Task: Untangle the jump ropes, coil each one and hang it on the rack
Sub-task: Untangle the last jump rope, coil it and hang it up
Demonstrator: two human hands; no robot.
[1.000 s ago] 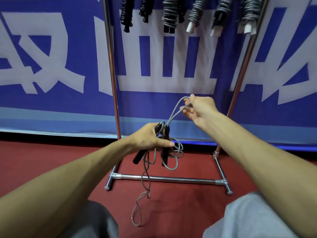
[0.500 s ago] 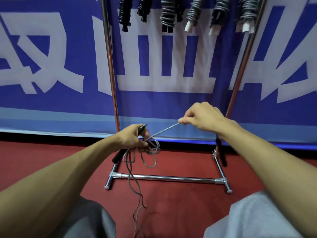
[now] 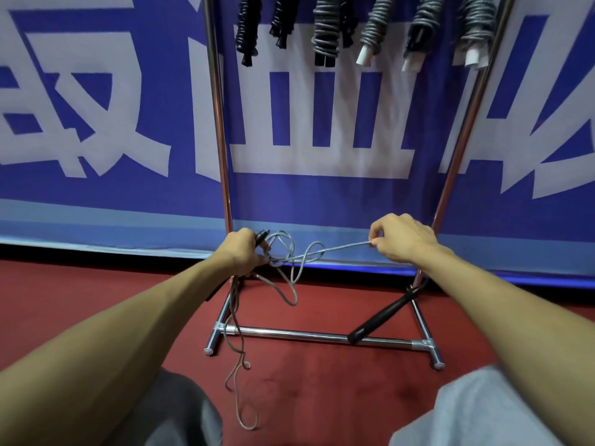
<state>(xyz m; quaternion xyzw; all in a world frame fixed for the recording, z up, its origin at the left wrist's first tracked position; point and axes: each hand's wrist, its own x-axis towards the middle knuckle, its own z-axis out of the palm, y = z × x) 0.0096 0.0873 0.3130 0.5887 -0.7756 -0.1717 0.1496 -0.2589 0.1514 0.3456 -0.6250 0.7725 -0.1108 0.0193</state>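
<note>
The jump rope (image 3: pixel 338 249) runs from the fingers (image 3: pixel 259 259) of the left hand (image 3: pixel 240 252) across to the fingers (image 3: pixel 377 242) of the right hand (image 3: pixel 402 239). Its loops bunch just right of the left fingers and sag below them. One handle (image 3: pixel 261 235) sticks up from the left fingers. The other handle (image 3: pixel 383 317) hangs tilted below the right fingers, its lower end over the bottom bar (image 3: pixel 306 334). A strand drops from the left fingers to the floor (image 3: pixel 322 397). The rack (image 3: pixel 222 156) stands beyond both hands. Coiled ropes (image 3: pixel 325 30) hang on it high above the fingers, with the banner (image 3: pixel 96 123) behind.
</note>
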